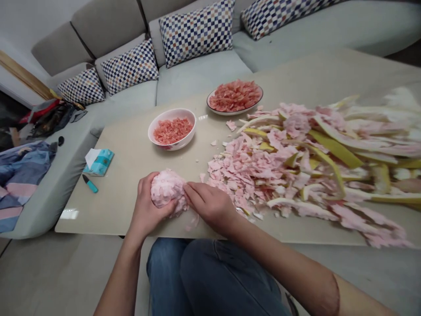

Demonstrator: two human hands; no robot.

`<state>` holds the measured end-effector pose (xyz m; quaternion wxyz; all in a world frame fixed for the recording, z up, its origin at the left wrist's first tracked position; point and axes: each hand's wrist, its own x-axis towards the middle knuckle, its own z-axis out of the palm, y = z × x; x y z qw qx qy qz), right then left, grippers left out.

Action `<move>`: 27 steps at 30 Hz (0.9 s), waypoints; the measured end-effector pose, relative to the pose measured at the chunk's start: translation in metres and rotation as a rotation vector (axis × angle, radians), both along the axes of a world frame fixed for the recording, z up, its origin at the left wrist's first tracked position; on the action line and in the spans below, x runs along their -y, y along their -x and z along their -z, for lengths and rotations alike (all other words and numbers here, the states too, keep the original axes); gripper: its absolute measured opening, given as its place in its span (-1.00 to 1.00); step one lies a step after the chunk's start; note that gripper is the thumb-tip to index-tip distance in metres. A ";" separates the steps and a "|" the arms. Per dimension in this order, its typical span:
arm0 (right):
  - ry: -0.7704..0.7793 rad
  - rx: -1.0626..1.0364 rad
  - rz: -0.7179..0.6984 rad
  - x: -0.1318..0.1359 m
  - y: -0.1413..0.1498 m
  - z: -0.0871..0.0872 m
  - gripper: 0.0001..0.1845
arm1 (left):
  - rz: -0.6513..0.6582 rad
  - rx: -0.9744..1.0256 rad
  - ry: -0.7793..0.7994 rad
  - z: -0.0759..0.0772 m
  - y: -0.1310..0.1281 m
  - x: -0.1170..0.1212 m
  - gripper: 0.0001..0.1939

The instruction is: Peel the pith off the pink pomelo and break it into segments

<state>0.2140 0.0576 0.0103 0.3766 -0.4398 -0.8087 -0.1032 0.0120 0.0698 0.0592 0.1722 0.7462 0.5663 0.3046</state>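
A round peeled pomelo (167, 188), pale pink with ragged pith on it, is held just above the table's near edge. My left hand (147, 204) wraps round its left side, thumb across the front. Against its right side, the fingers of my right hand (210, 204) are pinched together on the pith; what lies between the fingertips is too small to make out. Beyond the fruit stands a white bowl (190, 139) with pink pomelo flesh (173, 131) in it. Farther back is a plate (210, 104) heaped with more flesh.
A big heap of pink pith scraps and yellow-green rind strips (335, 147) covers the right of the table (131, 140). At the left lie a blue tissue pack (101, 162) and a teal-handled knife (90, 184). A sofa (200, 77) with checkered cushions runs along the far side.
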 end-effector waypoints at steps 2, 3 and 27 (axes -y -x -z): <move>0.000 0.004 -0.025 -0.006 -0.001 -0.003 -0.73 | 0.018 -0.023 -0.010 -0.002 -0.001 0.000 -0.26; 0.013 -0.012 -0.034 -0.010 -0.001 -0.006 -0.72 | 0.029 -0.029 -0.012 -0.003 -0.002 0.000 -0.26; 0.049 0.265 -0.250 -0.019 -0.025 -0.037 -0.77 | 0.089 0.010 0.093 -0.011 -0.005 -0.008 -0.27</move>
